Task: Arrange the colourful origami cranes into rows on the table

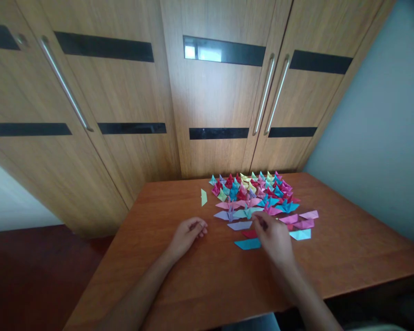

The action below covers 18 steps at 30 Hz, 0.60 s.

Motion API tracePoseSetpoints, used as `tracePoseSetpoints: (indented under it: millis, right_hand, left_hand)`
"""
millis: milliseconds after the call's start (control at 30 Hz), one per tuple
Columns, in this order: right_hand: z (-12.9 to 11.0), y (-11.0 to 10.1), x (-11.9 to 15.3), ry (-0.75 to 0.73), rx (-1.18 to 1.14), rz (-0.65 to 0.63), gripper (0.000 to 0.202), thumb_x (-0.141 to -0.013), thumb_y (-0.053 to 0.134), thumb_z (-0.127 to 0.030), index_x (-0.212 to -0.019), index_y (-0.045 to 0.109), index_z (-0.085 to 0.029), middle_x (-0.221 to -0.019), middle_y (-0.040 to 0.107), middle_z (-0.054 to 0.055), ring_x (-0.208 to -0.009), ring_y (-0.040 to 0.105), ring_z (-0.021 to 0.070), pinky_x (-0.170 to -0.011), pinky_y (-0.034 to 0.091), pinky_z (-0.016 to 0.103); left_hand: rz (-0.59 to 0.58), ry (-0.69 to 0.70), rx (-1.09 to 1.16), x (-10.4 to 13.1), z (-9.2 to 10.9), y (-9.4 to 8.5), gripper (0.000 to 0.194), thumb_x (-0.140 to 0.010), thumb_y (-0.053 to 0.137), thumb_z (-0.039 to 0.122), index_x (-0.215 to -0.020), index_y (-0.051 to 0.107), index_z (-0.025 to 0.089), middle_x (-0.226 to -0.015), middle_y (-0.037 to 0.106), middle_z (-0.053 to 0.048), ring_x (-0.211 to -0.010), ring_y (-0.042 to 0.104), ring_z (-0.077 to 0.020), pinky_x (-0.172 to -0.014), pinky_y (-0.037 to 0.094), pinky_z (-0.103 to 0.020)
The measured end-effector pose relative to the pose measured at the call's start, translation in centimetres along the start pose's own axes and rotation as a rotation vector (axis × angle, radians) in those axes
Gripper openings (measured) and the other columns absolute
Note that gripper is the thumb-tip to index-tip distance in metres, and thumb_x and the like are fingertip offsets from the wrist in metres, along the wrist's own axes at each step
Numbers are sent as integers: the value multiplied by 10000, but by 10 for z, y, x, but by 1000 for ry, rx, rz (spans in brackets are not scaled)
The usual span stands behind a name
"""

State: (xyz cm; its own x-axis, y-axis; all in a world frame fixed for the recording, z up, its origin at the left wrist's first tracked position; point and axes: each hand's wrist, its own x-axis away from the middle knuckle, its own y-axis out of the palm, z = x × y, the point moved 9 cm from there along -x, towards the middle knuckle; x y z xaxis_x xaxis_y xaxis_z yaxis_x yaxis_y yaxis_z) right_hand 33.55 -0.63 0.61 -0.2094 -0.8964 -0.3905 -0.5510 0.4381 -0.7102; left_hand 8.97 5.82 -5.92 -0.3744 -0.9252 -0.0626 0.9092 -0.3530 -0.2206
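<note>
Many small folded paper pieces (pixel 241 192) in pink, red, blue, yellow and green stand in rows on the brown table. My right hand (pixel 271 234) is over the near rows, its thumb and fingertips pinched beside a mint folded piece (pixel 247 212); what they hold, if anything, is too small to tell. Flat folded strips lie around it: a lilac strip (pixel 239 225), a blue strip (pixel 247 244) and a light turquoise strip (pixel 301 234). My left hand (pixel 189 234) rests on the table to the left, fingers curled, their inside hidden. A pale yellow-green strip (pixel 204 197) lies beyond it.
The brown table (pixel 193 285) reaches back to a wooden wardrobe (pixel 214 101) with metal handles and dark panels. A pale wall (pixel 376 138) stands at the right. Pink strips (pixel 303 224) lie right of my right hand.
</note>
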Motion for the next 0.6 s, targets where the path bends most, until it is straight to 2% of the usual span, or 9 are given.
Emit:
tracePoseSetpoints:
  millis: [67, 167, 267, 333, 433, 600]
  right_hand:
    - [-36, 37, 2, -71, -120, -84, 276, -867, 423, -330, -924, 657, -195, -679, 652, 19, -614, 584, 147, -587, 379, 214]
    - [-75, 94, 9, -112, -211, -271, 222, -846, 446, -262, -898, 657, -215, -622, 618, -19, -573, 559, 128, -553, 360, 202]
    - [-95, 128, 17, -152, -172, -362, 198, -817, 470, -198, -859, 660, -231, -642, 626, -23, -598, 561, 122, -565, 340, 200]
    - [-98, 136, 21, -153, -121, -368, 191, -809, 477, -179, -848, 655, -235, -659, 635, -22, -609, 562, 121, -565, 323, 202]
    - [-97, 137, 25, -162, -89, -365, 174, -814, 481, -185, -850, 642, -238, -693, 649, -21, -618, 565, 121, -563, 309, 206]
    - [-98, 134, 27, -167, -103, -372, 193, -830, 463, -188, -909, 631, -242, -726, 661, -18, -646, 583, 124, -568, 312, 210]
  left_hand:
    - [62, 12, -25, -1, -1, -7, 279, -843, 494, 396, -830, 624, 149, -753, 648, -41, -660, 566, -141, -601, 441, -235]
    - [189, 43, -98, -2, -2, -21, 245, -827, 507, 374, -848, 629, 162, -811, 657, -49, -745, 589, -171, -654, 463, -257]
    - [271, 64, -178, -2, -2, -31, 219, -826, 495, 336, -886, 635, 178, -891, 665, -52, -844, 600, -196, -747, 470, -291]
    - [318, 64, -228, -2, -2, -35, 206, -824, 486, 308, -897, 637, 188, -924, 667, -47, -890, 599, -202, -803, 461, -308]
    - [355, 83, -308, -6, -1, -37, 188, -809, 493, 265, -910, 638, 198, -953, 663, -38, -915, 594, -199, -837, 451, -311]
    - [416, 60, -565, -31, 0, -40, 196, -790, 510, 183, -953, 618, 186, -932, 638, -41, -812, 587, -164, -764, 460, -275]
